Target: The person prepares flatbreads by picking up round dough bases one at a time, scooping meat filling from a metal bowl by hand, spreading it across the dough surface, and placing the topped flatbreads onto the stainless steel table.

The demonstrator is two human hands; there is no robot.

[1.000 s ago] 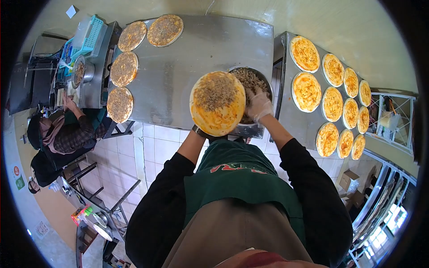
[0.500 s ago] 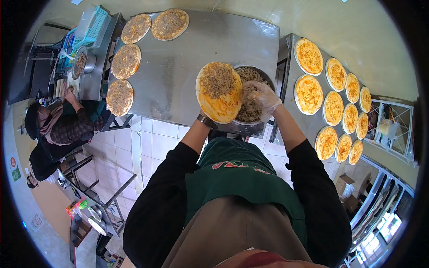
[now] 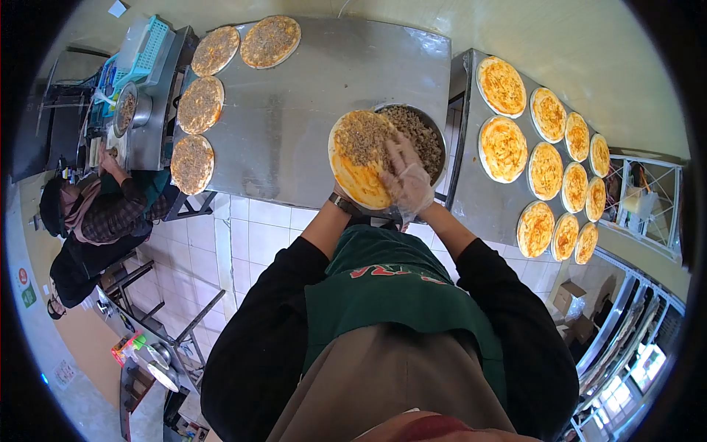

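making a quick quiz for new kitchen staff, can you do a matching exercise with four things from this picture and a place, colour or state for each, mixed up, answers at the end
Column one
1. held flatbread
2. right hand
3. basket
4. sauce-only flatbreads

Column two
A. in a clear glove, touching the held flatbread
B. laid out on the table at the picture's right
C. light blue, near the picture's upper left
D. partly covered with brown crumbs, orange sauce showing on the rest

Right pairs
1-D, 2-A, 3-C, 4-B
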